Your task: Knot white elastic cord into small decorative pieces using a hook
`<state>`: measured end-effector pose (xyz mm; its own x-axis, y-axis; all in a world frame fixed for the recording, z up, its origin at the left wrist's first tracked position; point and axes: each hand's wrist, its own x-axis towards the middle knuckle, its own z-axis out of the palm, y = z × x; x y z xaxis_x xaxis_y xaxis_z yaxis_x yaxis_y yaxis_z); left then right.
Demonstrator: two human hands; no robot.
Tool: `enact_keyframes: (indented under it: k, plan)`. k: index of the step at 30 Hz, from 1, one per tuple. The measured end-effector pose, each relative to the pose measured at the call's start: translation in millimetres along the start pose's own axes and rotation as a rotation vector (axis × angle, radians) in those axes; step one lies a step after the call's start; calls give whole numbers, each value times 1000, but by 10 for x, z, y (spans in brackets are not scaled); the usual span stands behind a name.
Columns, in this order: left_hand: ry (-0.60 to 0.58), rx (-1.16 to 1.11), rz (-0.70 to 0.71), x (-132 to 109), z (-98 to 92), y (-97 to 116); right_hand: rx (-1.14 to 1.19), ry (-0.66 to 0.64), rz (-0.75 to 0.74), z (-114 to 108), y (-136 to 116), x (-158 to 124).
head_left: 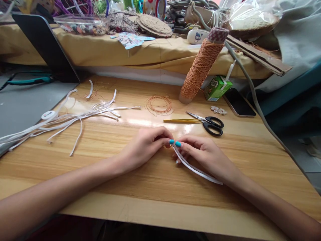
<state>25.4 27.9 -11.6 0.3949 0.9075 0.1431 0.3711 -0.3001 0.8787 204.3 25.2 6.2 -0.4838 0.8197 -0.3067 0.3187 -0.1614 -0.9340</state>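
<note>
A white cord (193,169), looking doubled into two strands, hangs in a curve from between my fingertips down past my right wrist. My left hand (150,144) pinches its upper end between thumb and forefinger. Right beside it, my right hand (205,152) pinches the same end, thumb tip nearly touching the other thumb; its remaining fingers curl beneath. The exact tip of the cord is hidden by the fingers. Beyond the hands lie black-handled scissors (213,126), gold tweezers (182,121) and a coil of thin orange-brown cord (159,104).
White cords (62,122) are spread at the left near a dark propped-up tablet (47,47). Toward the back right stand a leaning spool of orange cord (202,70) and a green drink carton (217,87), near a phone (239,102). A grey cable (260,110) runs along the right edge.
</note>
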Motion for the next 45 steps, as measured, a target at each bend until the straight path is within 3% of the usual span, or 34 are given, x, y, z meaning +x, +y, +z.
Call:
enact_keyframes:
  k: [4,7,16,21,23,27,30,33,38,45]
  plan:
    - [65,-40,-55,32,-45,-27,20,-119,54,-60,-3,9]
    - [135,-7,-91,74,-109,-46,73,-136,78,-107,-7,28]
    - [229,-102,-212,158,-203,-158,319,100,107,-297,39,146]
    - [223,193,-196,144,-210,-107,263,255,10,-317,47,158]
    - [207,413,-120,140,-207,-90,178,312,-34,-311,45,158]
    - [249,804,187,113,-187,-95,71,336,-85,-286,46,150]
    - [287,977,431,56,-157,-89,48,304,-89,-227,29,119]
    - [224,1056,605,-10,-120,-68,37,258,-93,-139,3,72]
    - [136,899,583,-30,-52,-75,50,219,-123,-46,-22,23]
    - [13,295,345,14,-6,-47,127,315,-215,-67,-17,27]
